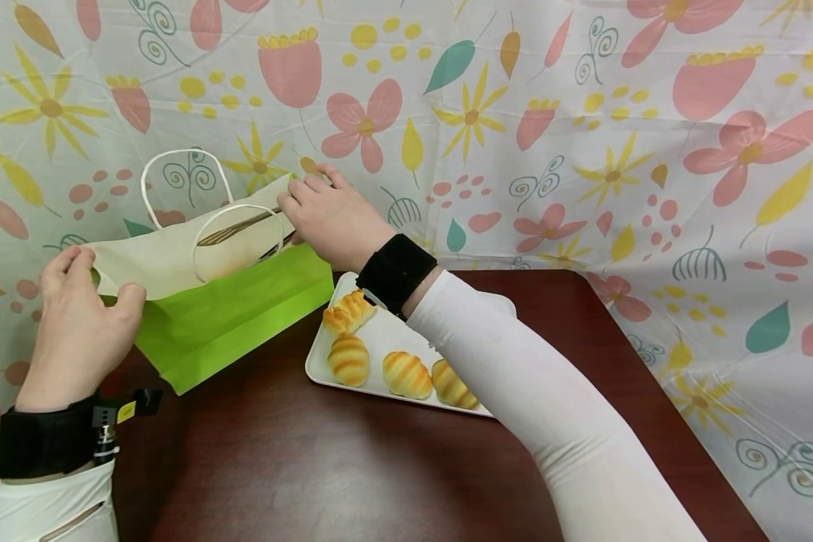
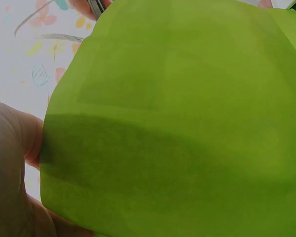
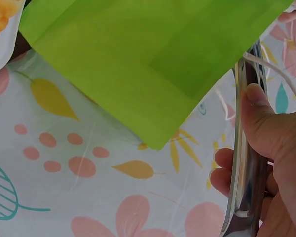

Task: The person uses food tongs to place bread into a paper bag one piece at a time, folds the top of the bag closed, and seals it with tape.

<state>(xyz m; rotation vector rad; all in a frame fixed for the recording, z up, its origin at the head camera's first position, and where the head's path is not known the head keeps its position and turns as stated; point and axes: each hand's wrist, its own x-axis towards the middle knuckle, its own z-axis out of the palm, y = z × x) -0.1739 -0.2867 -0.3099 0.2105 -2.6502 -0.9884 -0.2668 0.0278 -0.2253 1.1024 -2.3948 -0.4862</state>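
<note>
A bright green paper bag (image 1: 244, 316) with a pale inside and white cord handles stands tilted on the table, its mouth spread wide. At the bag's left end, my left hand (image 1: 84, 327) grips the rim, thumb toward the near side. My right hand (image 1: 335, 218) is over the far right corner of the mouth and holds metal tongs (image 3: 249, 192), thumb on one side and fingers around the other. In the head view the tongs reach into the bag's opening; their tips are hidden there. The left wrist view is mostly filled by the green bag side (image 2: 177, 123).
Right of the bag, a white tray (image 1: 379, 331) holds several striped bread rolls (image 1: 406, 374) and a twisted pastry (image 1: 348, 311). My right forearm crosses over part of it. A floral curtain (image 1: 501, 150) hangs behind the dark wooden table (image 1: 352, 467).
</note>
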